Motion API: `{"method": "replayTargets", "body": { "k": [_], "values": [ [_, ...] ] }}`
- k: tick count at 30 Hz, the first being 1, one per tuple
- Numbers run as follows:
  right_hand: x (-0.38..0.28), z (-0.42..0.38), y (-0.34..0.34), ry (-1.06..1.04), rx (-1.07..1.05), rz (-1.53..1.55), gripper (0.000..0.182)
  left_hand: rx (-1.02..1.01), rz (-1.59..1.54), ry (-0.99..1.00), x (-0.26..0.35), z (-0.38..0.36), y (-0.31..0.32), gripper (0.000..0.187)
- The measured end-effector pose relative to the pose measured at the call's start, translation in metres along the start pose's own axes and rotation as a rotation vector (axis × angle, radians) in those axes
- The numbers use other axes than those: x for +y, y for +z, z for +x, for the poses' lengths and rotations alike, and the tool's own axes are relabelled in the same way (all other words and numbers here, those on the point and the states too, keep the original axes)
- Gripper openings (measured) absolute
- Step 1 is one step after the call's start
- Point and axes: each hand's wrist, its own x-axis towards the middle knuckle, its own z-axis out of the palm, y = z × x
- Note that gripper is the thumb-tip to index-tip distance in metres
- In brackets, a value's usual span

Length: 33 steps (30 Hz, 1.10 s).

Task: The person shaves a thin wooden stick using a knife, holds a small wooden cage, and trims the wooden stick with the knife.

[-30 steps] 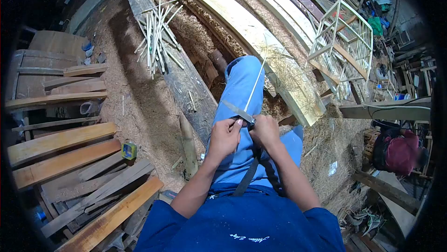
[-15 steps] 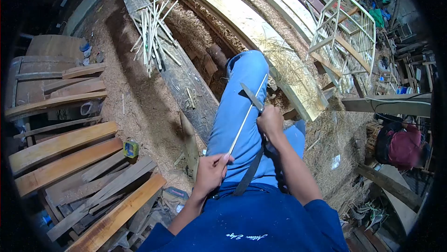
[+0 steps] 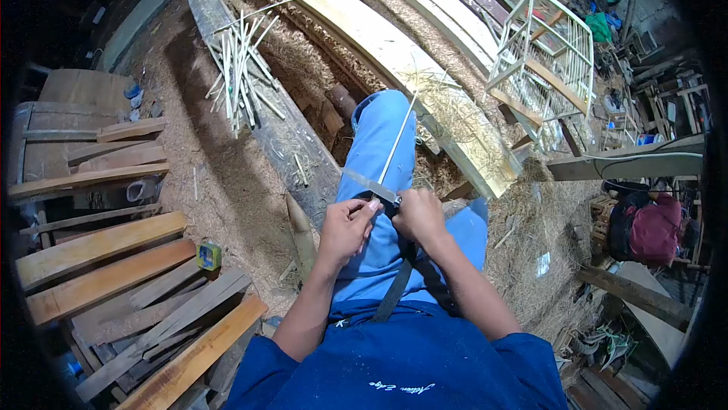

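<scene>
My left hand (image 3: 346, 230) pinches the near end of a thin pale wooden stick (image 3: 398, 141) that slants forward over my blue-jeaned thigh. In my right hand (image 3: 419, 215), closed around its dark handle, is a knife (image 3: 371, 184). Its blade points left and lies across the stick just ahead of my left fingertips. Both hands are close together above the thigh. A dark strap (image 3: 396, 289) hangs from near my right hand to my waist. On a weathered plank (image 3: 292, 141) ahead to the left lies a pile of similar thin sticks (image 3: 241, 69).
A slatted wooden cage (image 3: 542, 61) stands at the upper right beside a long shaving-strewn beam (image 3: 425, 69). Stacked boards (image 3: 189, 353) and a yellow tape measure (image 3: 208, 256) lie on the left. A red and black bag (image 3: 654, 228) is at the far right.
My right hand has drawn the knife back along the stick towards me. My left hand has moved forward, carrying the stick farther out past my knee.
</scene>
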Motion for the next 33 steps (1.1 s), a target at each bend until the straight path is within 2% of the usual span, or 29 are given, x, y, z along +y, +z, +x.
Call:
{"method": "replayTargets", "body": {
  "k": [9, 13, 17, 19, 26, 29, 33],
  "values": [
    [0.004, 0.002, 0.003, 0.020, -0.089, 0.010, 0.023, -0.028, -0.021, 0.026, -0.013, 0.005, 0.003, 0.033],
    [0.006, 0.012, 0.012, 0.112, -0.052, 0.032, 0.023, -0.009, -0.024, 0.029, -0.018, -0.002, 0.000, 0.033],
    [0.010, 0.020, 0.016, 0.206, -0.022, 0.062, 0.021, 0.026, 0.121, 0.095, -0.040, -0.037, -0.017, 0.032],
    [0.006, 0.020, 0.009, 0.180, -0.054, 0.051, 0.019, -0.025, -0.024, -0.045, -0.039, -0.064, -0.028, 0.032],
    [0.005, 0.028, 0.005, 0.187, 0.005, 0.019, 0.018, -0.007, -0.029, -0.161, -0.041, -0.129, -0.055, 0.035],
    [0.013, 0.038, 0.004, 0.236, 0.054, 0.028, 0.018, 0.003, 0.021, -0.082, -0.051, -0.154, -0.067, 0.033],
    [0.019, 0.041, -0.002, 0.205, 0.089, -0.012, 0.019, 0.009, -0.030, -0.090, -0.057, -0.159, -0.068, 0.032]
  ]
}}
